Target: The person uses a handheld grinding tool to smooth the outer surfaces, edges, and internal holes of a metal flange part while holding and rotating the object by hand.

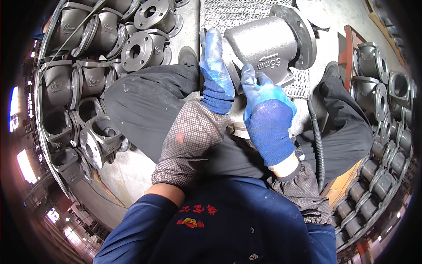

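Note:
A grey cast-metal valve body [263,42] lies tilted before me, over a woven metal mesh [228,13]. It has a round flange [303,37] at its far right and a raised arrow with lettering on its side. My left hand [215,66], in a blue coated glove, lies along the casting's left end with fingers straight and together; its thumb is not visible. My right hand [269,99], gloved alike, is closed at the near lower side, thumb up against the casting and the other fingers partly hidden beneath it.
Stacked valve bodies [105,33] fill the left side, some with open square ends. More castings [369,97] stand at the right beside a red metal frame [348,57]. A dark corrugated hose [317,145] runs down beside my right leg. My legs [145,97] flank the work spot.

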`<state>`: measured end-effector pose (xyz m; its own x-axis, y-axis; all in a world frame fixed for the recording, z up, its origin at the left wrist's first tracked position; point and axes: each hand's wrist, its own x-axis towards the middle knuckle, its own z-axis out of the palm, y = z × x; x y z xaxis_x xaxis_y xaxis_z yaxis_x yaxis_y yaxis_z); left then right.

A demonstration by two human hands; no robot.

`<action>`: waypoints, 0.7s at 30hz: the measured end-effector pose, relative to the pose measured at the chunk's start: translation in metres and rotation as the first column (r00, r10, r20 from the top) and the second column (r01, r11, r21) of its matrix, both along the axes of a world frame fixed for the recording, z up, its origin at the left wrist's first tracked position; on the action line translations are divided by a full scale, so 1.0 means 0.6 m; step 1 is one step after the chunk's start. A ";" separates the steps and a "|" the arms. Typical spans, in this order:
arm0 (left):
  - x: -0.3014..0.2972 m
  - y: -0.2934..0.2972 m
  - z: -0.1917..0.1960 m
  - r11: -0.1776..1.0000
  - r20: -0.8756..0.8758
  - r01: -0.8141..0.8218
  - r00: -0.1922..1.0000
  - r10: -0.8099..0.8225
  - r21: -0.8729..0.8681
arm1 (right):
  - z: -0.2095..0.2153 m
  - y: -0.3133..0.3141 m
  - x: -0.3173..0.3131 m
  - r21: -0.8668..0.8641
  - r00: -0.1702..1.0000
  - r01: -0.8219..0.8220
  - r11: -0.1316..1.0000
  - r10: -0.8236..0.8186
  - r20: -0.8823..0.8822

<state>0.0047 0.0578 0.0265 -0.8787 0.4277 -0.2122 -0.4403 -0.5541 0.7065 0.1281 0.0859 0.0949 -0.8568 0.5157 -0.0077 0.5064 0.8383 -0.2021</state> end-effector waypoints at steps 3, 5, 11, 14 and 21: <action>0.009 0.008 -0.004 0.996 -0.044 0.037 0.998 -0.040 -0.084 | -0.029 0.010 0.014 -0.092 0.998 0.013 0.996 -0.018 -0.059; 0.006 0.008 -0.011 0.993 -0.056 0.027 0.998 -0.034 -0.114 | -0.023 0.008 0.015 -0.154 0.992 0.033 0.988 -0.051 -0.116; 0.014 0.002 0.004 0.998 -0.059 0.064 0.996 -0.062 0.027 | 0.017 0.005 -0.004 -0.068 0.999 0.033 0.997 -0.032 0.020; 0.020 0.006 -0.036 0.999 -0.469 -0.035 0.883 0.021 -0.020 | 0.017 0.009 0.004 0.053 0.997 0.016 0.998 -0.020 0.070; 0.016 0.008 -0.002 0.999 -0.062 0.009 0.998 -0.006 0.038 | 0.017 0.004 0.002 -0.118 0.997 0.052 0.992 -0.057 -0.046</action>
<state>0.0142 0.0629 0.0255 -0.8863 0.4411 -0.1409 -0.4008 -0.5783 0.7105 0.1291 0.0880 0.1050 -0.8282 0.5596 -0.0292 0.5377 0.7789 -0.3229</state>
